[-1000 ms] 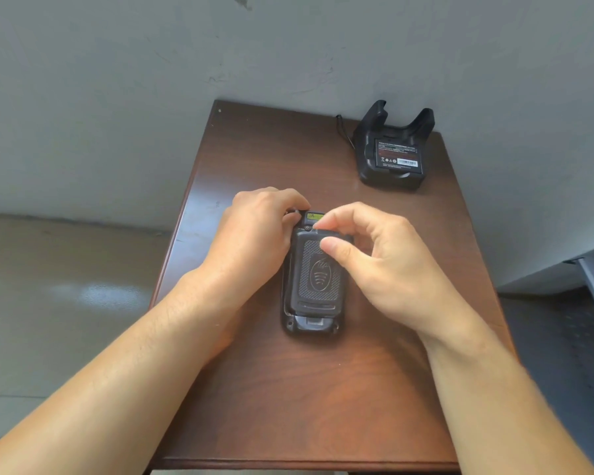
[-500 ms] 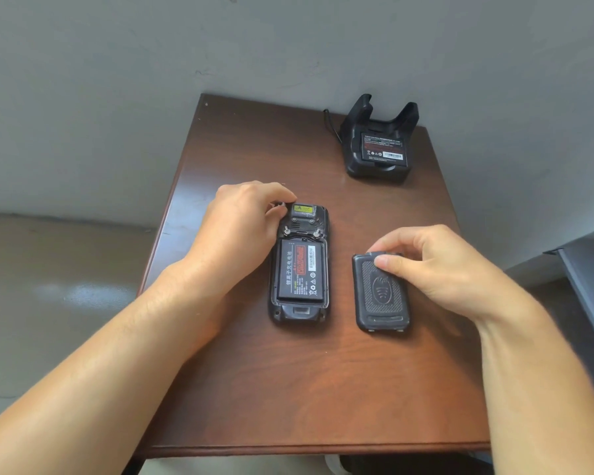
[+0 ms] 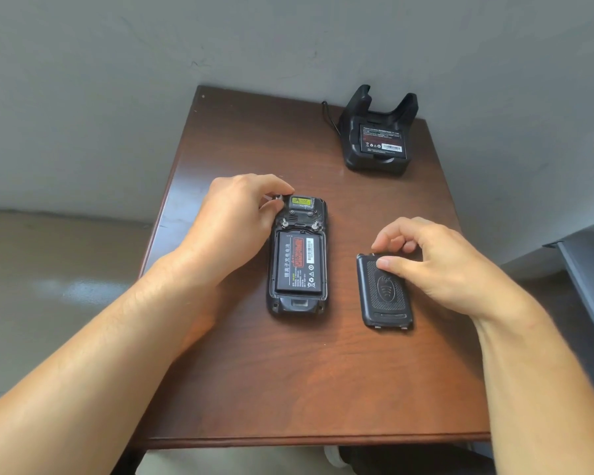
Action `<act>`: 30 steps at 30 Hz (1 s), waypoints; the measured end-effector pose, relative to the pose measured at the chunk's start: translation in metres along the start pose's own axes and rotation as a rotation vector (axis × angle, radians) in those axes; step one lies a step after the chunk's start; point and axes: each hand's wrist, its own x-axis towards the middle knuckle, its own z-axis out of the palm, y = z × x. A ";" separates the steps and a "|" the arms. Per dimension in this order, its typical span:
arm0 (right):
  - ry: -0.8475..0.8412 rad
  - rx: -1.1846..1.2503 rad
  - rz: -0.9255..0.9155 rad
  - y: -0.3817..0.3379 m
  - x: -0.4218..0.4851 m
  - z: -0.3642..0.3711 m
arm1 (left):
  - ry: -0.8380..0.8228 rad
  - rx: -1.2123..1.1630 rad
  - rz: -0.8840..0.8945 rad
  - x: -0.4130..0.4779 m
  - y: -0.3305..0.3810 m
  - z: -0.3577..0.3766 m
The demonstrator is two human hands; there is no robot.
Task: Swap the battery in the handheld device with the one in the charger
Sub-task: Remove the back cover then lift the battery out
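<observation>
The black handheld device (image 3: 297, 305) lies face down on the brown table (image 3: 288, 389) with its back open. Its battery (image 3: 299, 262), with a red label, sits in the bay. My left hand (image 3: 230, 228) grips the device's top left corner. The removed back cover (image 3: 388, 299) lies flat to the right of the device. My right hand (image 3: 439, 265) hovers over the cover's top end, the thumb tip resting on it and the fingers lifted just off its edge. The black charger (image 3: 374, 166) stands at the table's far right with a second battery (image 3: 381, 138) in its slot.
A grey wall runs behind the table, close to the charger. The charger's cable (image 3: 330, 114) leaves it on the left side. A dark grey object's edge (image 3: 587, 279) stands beside the table on the right. The floor lies to the left.
My right hand lifted the back cover off the device, laid it on the table to the right and loosened its fingers. The device's battery is now exposed. My left hand stayed on the device.
</observation>
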 end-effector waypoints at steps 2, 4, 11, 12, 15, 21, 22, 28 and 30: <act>0.047 0.061 -0.014 -0.008 -0.001 -0.003 | 0.001 -0.008 -0.002 0.000 0.000 -0.001; 0.108 0.106 -0.090 -0.023 -0.002 -0.005 | 0.004 -0.014 -0.001 0.000 0.000 -0.001; -0.036 -0.142 -0.287 -0.082 0.004 0.028 | -0.004 -0.011 -0.003 0.000 -0.003 -0.001; -0.057 -0.190 -0.279 -0.085 0.005 0.030 | -0.006 -0.013 -0.003 0.000 -0.003 -0.001; -0.096 -0.256 -0.267 -0.087 0.006 0.027 | -0.009 -0.015 0.005 0.000 -0.003 -0.002; -0.080 -0.294 -0.362 -0.083 0.010 0.028 | -0.023 -0.015 -0.004 0.001 -0.005 -0.003; -0.071 -0.282 -0.381 -0.081 0.010 0.029 | -0.029 -0.017 -0.005 0.001 -0.005 -0.004; -0.006 -0.208 -0.517 -0.068 0.009 0.039 | -0.288 -0.097 0.101 -0.007 -0.012 -0.025; 0.008 -0.184 -0.533 -0.065 0.009 0.042 | -0.502 -0.127 0.121 -0.014 -0.018 -0.039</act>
